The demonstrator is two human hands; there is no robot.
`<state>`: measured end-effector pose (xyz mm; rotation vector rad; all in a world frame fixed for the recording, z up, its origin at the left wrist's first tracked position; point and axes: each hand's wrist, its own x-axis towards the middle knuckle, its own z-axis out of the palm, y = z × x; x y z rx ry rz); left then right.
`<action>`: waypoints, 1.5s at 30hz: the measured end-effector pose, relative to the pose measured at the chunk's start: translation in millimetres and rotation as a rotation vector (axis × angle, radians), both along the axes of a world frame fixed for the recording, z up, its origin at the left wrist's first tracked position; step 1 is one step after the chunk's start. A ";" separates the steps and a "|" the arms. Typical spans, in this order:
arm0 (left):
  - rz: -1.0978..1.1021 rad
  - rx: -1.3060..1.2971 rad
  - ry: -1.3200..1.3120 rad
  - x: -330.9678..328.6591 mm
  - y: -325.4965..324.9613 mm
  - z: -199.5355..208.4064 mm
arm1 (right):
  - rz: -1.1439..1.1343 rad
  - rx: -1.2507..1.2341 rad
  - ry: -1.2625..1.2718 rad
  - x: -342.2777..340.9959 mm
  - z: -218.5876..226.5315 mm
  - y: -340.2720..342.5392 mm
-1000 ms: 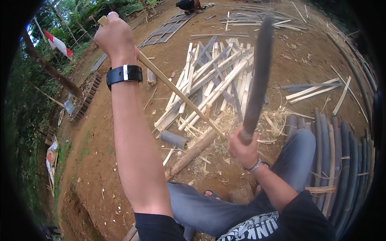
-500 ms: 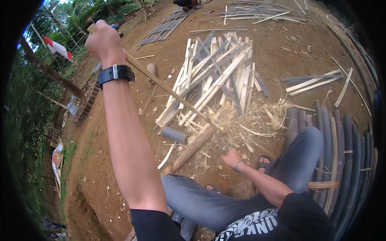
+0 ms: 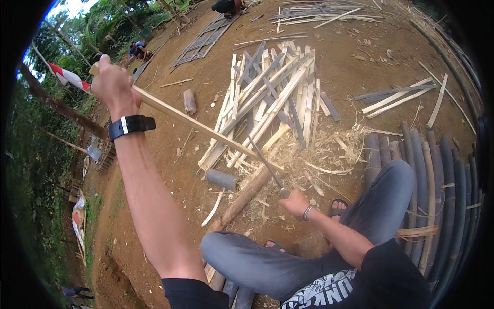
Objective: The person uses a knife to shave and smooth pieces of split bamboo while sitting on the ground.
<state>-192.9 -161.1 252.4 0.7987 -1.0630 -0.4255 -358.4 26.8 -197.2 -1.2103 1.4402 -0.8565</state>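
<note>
The bamboo strip [image 3: 195, 124] has its long axis slanting down-right from the left hand [image 3: 112, 85], clenched round its upper end — lower end beyond the right hand [image 3: 296, 203], which grips a knife [image 3: 275, 177] pointing forward-left. Slats [image 3: 280, 105] lie farther out.

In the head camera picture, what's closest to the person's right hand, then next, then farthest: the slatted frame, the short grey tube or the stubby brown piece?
From the right hand:
1. Short grey tube, to its left.
2. Stubby brown piece, farther up and left.
3. Slatted frame, near the top.
</note>
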 end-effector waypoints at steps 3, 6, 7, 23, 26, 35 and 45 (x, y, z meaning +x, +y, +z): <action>-0.027 -0.021 -0.016 22.3 -4.6 -10.6 | 0.026 -0.010 -0.304 -17.4 132.7 -17.1; -0.065 -0.019 -0.026 10.9 9.2 -9.9 | -0.129 -0.242 -0.436 -23.3 182.2 -20.5; -0.070 -0.022 -0.026 4.8 13.6 -7.0 | -0.135 -0.254 -0.427 -22.3 179.2 -13.7; -0.212 -0.024 -0.066 -11.2 26.2 -4.3 | -0.112 0.097 -0.163 10.7 16.8 13.9; -0.208 -0.060 -0.068 -5.7 24.8 0.3 | -0.107 0.117 0.031 11.0 -16.4 18.7; -0.177 -0.009 -0.099 -8.5 22.9 -3.0 | -0.149 0.053 -0.144 14.2 6.6 1.6; -0.176 -0.025 -0.079 4.4 17.6 -5.5 | -0.241 -0.244 -0.318 -9.4 121.7 -14.6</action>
